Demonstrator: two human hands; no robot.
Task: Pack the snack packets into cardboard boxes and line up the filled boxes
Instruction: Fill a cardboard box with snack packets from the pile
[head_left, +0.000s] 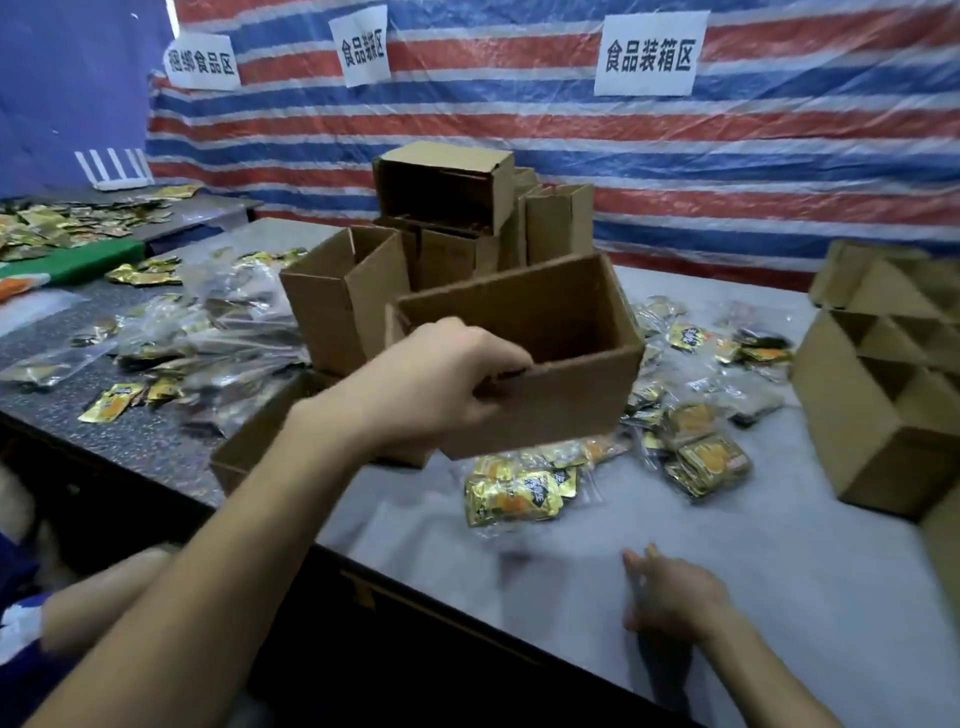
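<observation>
Head camera, nearest first: what is the right hand (670, 592) doing?

— It is hanging low over the pale desk (831, 623), nearer than the cardboard box (545, 364) and to its right. Its fingers are lying loosely spread and gripping nothing. It is blurring, so I cannot tell whether it is touching the desk.

And the left hand (441, 384)?

— It is gripping that cardboard box by the near wall, fingers curling over the rim. The box is hanging clear of the desk, tilting its open top towards the camera.

Where are the snack packets (514, 493) lying?

— Gold ones are lying on the desk just below the box and a little nearer. A tighter bundle (711, 462) is lying below the box to the right. More are spreading out left of the box, many inside clear bags (208, 338).

What is showing beyond the box?

— A stack of open boxes (441, 192) is standing directly behind it. Partitioned boxes (883, 405) are sitting well to its right. Farthest behind it, paper signs (649, 54) are hanging on a striped tarp (779, 171).
</observation>
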